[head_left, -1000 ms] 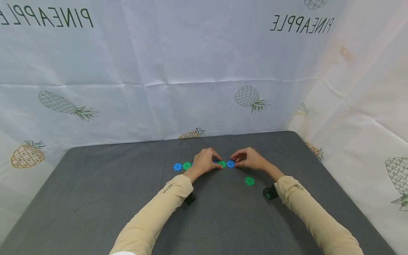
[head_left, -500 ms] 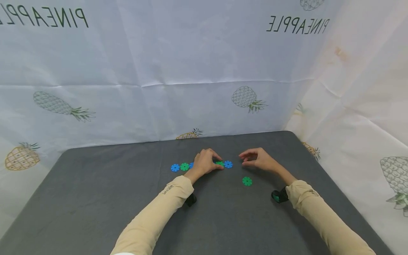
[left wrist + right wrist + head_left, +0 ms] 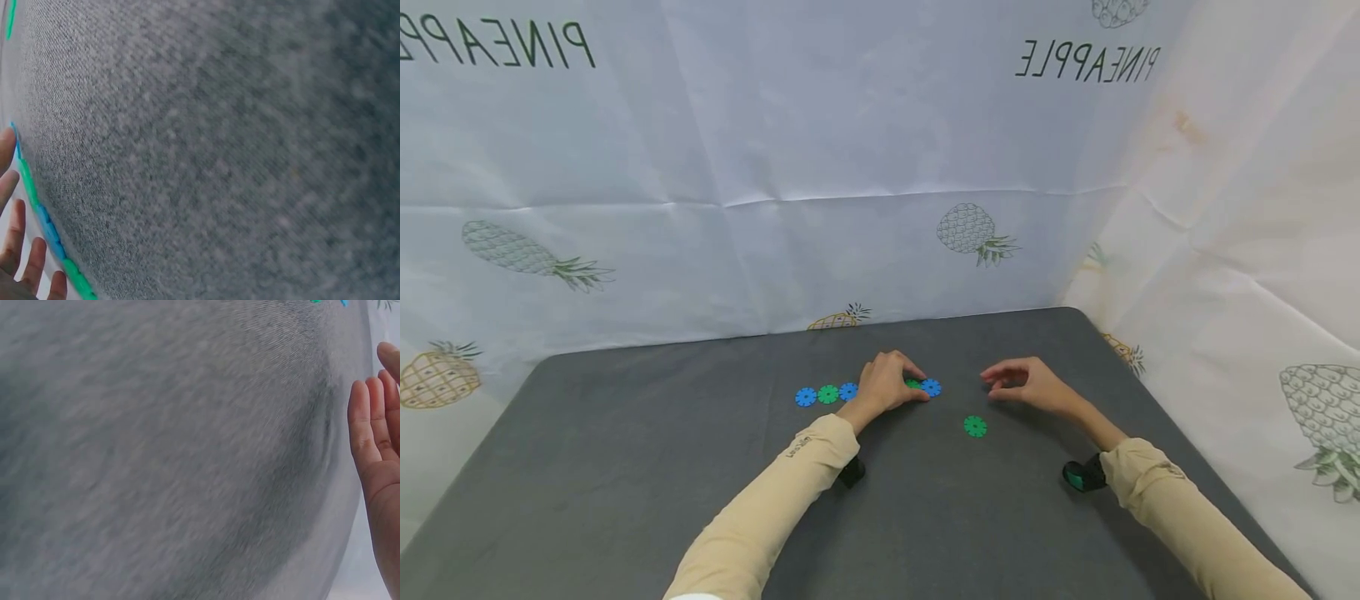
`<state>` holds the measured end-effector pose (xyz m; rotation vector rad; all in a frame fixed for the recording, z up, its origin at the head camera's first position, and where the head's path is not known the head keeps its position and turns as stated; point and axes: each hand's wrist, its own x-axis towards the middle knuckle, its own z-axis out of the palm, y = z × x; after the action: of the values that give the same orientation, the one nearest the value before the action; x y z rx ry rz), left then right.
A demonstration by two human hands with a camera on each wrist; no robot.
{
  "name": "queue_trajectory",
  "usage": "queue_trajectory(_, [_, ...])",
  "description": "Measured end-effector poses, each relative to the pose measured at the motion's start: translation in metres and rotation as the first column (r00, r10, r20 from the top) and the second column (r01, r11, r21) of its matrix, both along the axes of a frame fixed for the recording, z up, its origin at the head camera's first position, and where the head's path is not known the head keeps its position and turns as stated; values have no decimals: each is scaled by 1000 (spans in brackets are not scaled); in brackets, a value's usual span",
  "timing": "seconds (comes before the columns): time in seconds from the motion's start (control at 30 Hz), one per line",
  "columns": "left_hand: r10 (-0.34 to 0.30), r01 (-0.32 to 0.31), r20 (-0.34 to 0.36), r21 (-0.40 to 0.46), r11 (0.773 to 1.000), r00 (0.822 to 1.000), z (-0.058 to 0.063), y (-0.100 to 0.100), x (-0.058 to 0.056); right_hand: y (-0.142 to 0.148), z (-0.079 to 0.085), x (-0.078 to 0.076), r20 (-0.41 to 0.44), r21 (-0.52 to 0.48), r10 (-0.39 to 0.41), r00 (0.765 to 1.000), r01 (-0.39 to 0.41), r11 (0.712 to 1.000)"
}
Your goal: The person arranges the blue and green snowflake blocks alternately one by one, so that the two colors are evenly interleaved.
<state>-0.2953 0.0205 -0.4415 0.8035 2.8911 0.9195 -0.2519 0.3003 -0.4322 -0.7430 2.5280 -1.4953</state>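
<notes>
A row of alternating blue and green notched plastic discs lies on the grey table. At its left end are a blue disc [image 3: 806,397], a green disc [image 3: 828,394] and another blue disc [image 3: 848,392]. My left hand [image 3: 883,383] covers the middle of the row, thumb and forefinger on either side of a green notched disc [image 3: 913,384]. Just beyond those fingertips sits the right-end blue disc [image 3: 931,387]. My right hand [image 3: 1028,385] hovers to the right, apart from the row, its fingers loosely bent around nothing. In the right wrist view its fingers [image 3: 375,419] look extended.
One loose green notched disc [image 3: 975,427] lies nearer me, between the hands. A grey cloth covers the table [image 3: 625,467]. White pineapple-print curtains [image 3: 850,150] stand behind and to the right. Black wrist devices [image 3: 1084,475] hang under the sleeves.
My right hand has let go of the end blue disc and drawn away to the right. The left hand keeps its place on the row. The whole view has shifted slightly.
</notes>
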Motion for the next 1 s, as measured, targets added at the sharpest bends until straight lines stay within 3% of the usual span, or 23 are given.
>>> queue_trajectory(0.23, [5,-5,-2,-38,999,1000,1,1,-1,9,0,11,6,-37,52,999,-52,998])
queue_trajectory(0.6, [31,-31,-3,-35,999,1000,1,3,-1,8,-4,27,11,-69,213,977,-212,975])
queue_trajectory(0.8, [38,-38,3,-29,999,999,0,7,-3,3,-6,31,31,-61,249,968,-247,967])
queue_trajectory(1.0, [42,-41,23,-29,999,999,2,10,0,0,-9,34,60,-37,223,973,-221,975])
